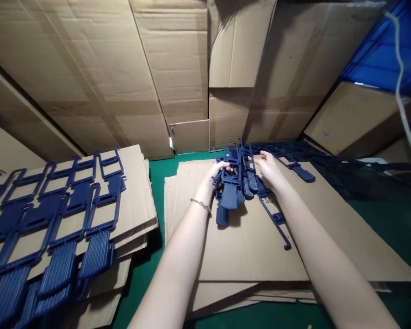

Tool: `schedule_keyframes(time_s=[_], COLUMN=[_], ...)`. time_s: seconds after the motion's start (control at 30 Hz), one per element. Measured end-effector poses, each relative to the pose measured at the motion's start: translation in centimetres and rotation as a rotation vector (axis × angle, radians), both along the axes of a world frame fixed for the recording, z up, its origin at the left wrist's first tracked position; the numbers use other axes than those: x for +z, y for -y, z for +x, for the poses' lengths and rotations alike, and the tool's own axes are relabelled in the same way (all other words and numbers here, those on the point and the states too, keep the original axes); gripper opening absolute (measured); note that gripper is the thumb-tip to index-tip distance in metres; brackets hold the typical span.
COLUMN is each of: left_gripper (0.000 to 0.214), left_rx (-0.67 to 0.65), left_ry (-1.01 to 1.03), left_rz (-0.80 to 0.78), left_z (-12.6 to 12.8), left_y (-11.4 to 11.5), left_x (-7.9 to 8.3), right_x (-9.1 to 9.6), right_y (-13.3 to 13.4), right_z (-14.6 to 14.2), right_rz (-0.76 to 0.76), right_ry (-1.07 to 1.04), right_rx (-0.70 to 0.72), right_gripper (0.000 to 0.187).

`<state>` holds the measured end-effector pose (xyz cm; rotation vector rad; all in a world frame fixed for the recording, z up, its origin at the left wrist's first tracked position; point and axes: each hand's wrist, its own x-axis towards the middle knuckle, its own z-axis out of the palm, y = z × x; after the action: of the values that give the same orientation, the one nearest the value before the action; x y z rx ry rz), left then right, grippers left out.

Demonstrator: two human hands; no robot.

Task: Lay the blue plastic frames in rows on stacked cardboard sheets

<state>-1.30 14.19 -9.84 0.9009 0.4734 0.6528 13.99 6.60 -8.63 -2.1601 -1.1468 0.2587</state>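
My left hand (222, 170) is wrapped around the edge of a bundle of dark blue plastic frame parts (230, 196), with hooks, thin bars and flat ribbed pads. The bundle is held over a stack of flat cardboard sheets (239, 256). My right hand (270, 172) is at the bundle's right side, its bent fingers on a blue frame part; their tips are partly hidden. Below that hand a long thin blue bar (276, 221) with a short crosspiece slants across the cardboard.
On the left, rows of similar blue frames (102, 205) lie on another cardboard stack (137, 192). More blue parts (303, 172) lie at the back right. Large cardboard boxes (178, 59) wall off the back of the green surface (157, 183). A pale cable (400, 77) hangs at right.
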Motion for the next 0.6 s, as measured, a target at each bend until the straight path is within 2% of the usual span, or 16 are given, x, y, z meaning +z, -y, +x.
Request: schedule_keyframes(time_s=[0.07, 0.13, 0.23, 0.3, 0.43, 0.53, 0.6], left_gripper=[0.027, 0.032, 0.035, 0.033, 0.025, 0.025, 0.02], left_rx=[-0.003, 0.014, 0.086, 0.147, 0.28, 0.368, 0.431], left_ry=[-0.031, -0.047, -0.068, -0.095, -0.116, -0.088, -0.054], left_rz=[-0.009, 0.015, 0.12, 0.223, 0.411, 0.487, 0.54], left_z=[-0.3, -0.6, -1.0, -1.3, -2.6, -4.4, -5.9], left_y=[-0.1, 0.0, 0.3, 0.5, 0.7, 1.1, 1.9], left_x=[0.3, 0.8, 1.9, 3.0, 6.1, 9.1, 11.2], right_x=[0.6, 0.9, 0.2, -0.5, -1.0, -0.5, -0.1], right_y=[1.5, 3.1, 4.8, 5.3, 5.7, 6.1, 6.1], right_z=[0.7, 0.9, 0.4, -0.2, -1.4, -2.0, -2.3], right_rz=[-0.066, -0.2, -0.392, -0.421, -0.422, -0.432, -0.441], right_ry=[-0.002, 0.044, 0.153, 0.226, 0.313, 0.303, 0.282], right_rx=[-0.006, 0.041, 0.088, 0.074, 0.047, 0.089, 0.111], right_gripper=[0.054, 0.054, 0.065, 0.064, 0.052, 0.043, 0.045])
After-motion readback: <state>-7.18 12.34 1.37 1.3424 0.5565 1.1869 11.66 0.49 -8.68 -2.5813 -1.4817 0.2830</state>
